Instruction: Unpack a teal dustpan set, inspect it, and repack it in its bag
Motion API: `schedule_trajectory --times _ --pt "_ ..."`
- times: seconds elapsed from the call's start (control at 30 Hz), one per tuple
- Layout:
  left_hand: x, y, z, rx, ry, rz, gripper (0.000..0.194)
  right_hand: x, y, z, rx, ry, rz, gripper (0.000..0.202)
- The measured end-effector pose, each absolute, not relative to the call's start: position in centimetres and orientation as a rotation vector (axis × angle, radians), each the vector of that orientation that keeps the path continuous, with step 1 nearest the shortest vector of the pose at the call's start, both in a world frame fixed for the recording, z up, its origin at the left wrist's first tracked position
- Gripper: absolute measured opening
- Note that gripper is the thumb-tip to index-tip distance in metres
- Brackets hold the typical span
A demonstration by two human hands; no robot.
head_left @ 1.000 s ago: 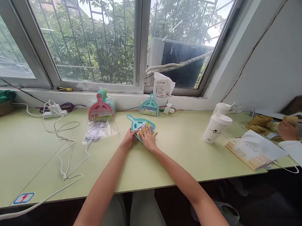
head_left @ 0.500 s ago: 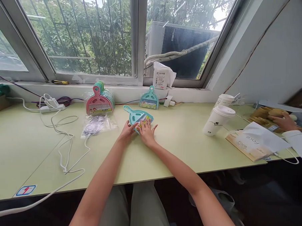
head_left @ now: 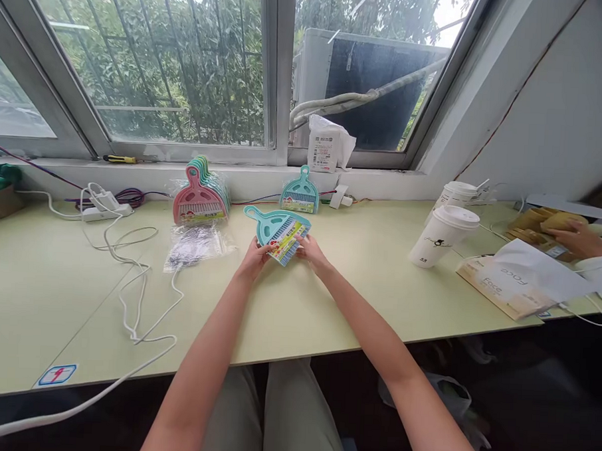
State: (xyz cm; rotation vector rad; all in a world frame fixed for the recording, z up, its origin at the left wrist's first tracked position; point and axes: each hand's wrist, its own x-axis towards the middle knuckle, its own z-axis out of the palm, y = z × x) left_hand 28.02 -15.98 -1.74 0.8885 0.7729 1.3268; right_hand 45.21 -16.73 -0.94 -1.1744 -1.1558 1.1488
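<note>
Both hands grip one teal mini dustpan set [head_left: 277, 228], lifted just off the desk [head_left: 328, 300] in front of the window. Left hand [head_left: 254, 258] pinches the near-left edge; right hand [head_left: 310, 249] pinches the right edge by the printed label. Handle points away-left, pan tilted toward the person.

To handle it well, I'd say: keep thumbs on top, fingers under, light pressure so the thin plastic doesn't flex and the brush w/ label card stays seated.

Stack of pink and green dustpans [head_left: 201, 201] in plastic stands near on the left, w/ clear bags [head_left: 195, 246] in front. Another teal set [head_left: 299, 197] leans at the sill. Lidded paper cup [head_left: 444, 237] well apart on the right; another person's hand [head_left: 577, 239] at far right.
</note>
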Motion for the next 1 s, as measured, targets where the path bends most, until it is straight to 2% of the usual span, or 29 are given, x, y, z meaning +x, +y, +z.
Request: schedule_trajectory --times 0.1,0.3,0.53,0.6,0.67,0.73,0.87,0.93,1.0 --pt "28.0 -16.0 -1.8 0.927 0.770 1.301 0.049 45.7 -16.3 -1.1 -0.992 -1.062 1.394 0.035" --pt "27.5 -15.6 -2.2 1.024 0.766 1.280 0.059 45.6 -16.6 -0.9 -0.924 -1.029 1.454 0.023" --pt "27.4 -15.9 -1.8 1.063 0.791 1.214 0.060 45.3 -16.2 -2.0 -0.954 -0.968 1.421 0.024" --pt "27.4 -16.1 -1.3 1.104 0.806 1.193 0.057 45.3 -15.9 -2.2 -0.940 -0.948 1.423 0.023" --pt "27.0 -16.1 -0.7 1.166 0.877 1.156 0.046 45.6 -15.7 -2.2 -0.914 -0.935 1.411 0.023" --pt "26.0 -16.0 -0.3 1.261 1.120 1.224 0.038 46.0 -15.6 -1.9 -0.887 -0.944 1.386 0.025" --pt "23.6 -15.8 -0.7 1.555 2.060 1.494 0.037 46.7 -15.7 -1.4 -0.874 -0.975 1.355 0.027" --pt "23.0 -15.9 -1.3 1.687 2.352 1.254 0.039 47.0 -15.8 -1.3 -0.886 -0.973 1.352 0.026" --pt "23.4 -16.0 -1.8 1.844 2.333 0.921 0.033 47.2 -15.8 -1.3 -0.908 -0.976 1.351 0.025"
